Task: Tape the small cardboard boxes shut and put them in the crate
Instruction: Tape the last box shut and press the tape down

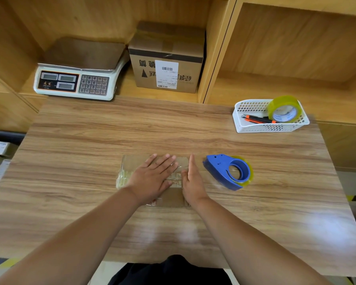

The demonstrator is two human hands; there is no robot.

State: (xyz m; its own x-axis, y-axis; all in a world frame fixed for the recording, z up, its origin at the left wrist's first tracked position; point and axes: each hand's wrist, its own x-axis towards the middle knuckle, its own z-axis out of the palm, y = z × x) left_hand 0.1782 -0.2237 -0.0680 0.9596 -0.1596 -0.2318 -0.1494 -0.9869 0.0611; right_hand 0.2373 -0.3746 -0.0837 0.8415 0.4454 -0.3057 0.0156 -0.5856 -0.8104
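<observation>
Left hand [152, 177] and right hand [193, 181], fingers straight, press the taped small cardboard box [172, 197] on the desk [90, 140]; probably light and stiff, best lifted by opposite side edges.

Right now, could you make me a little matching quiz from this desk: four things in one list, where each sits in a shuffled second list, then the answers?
1. blue tape dispenser
2. weighing scale
3. yellowish tape roll
4. small cardboard box

A. in the white basket
B. under the left hand
C. in the shelf, beside the large carton
D. on the table, right of the right hand

Pairs: 1-D, 2-C, 3-A, 4-B.
</observation>
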